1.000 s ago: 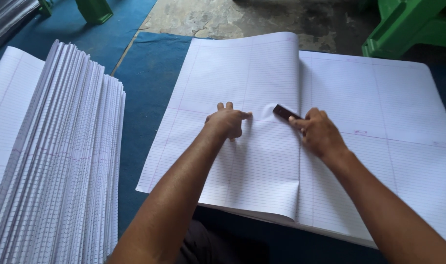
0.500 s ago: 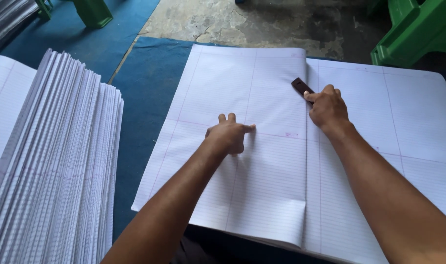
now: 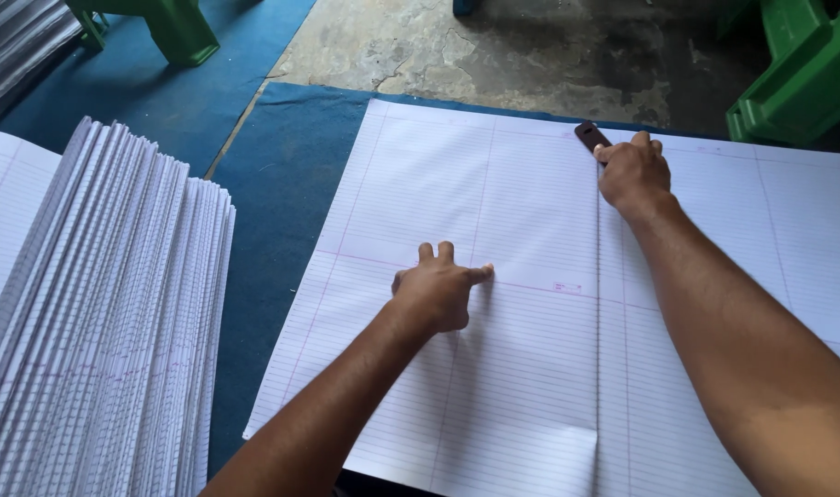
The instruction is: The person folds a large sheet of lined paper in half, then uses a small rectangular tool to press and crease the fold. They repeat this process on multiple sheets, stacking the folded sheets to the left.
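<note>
Paper: white ruled sheets (image 3: 530,202), large and folded, lie flat on a blue mat (image 3: 282,184); the fold line runs away from the person, just right of centre.
Left hand: the left hand (image 3: 436,293) lies palm down on the left half of the sheet, fingers loosely curled and pointing right, gripping nothing. It looks placed there to pin the paper so it cannot slide.
Right hand: the right hand (image 3: 633,173) is closed around a small dark creasing block (image 3: 590,137), whose end sticks out past the knuckles at the far end of the fold, near the top edge of the paper. Held low and pressed to the sheet, it seems meant to flatten the crease.
Fold: at the near edge a flap of the upper sheet overlaps the lower one beside the crease.
Stack: a tall pile of folded ruled sheets (image 3: 116,322) stands to the left, edges fanned, well apart from both hands.
Surroundings: green plastic stools (image 3: 797,74) stand at the far right and far left, on bare concrete floor (image 3: 494,46) beyond the mat.
Change: one second ago the block sat mid-sheet beside the left hand; half a second ago it was higher up the fold; now it is at the top. The left hand has kept about the same place.
</note>
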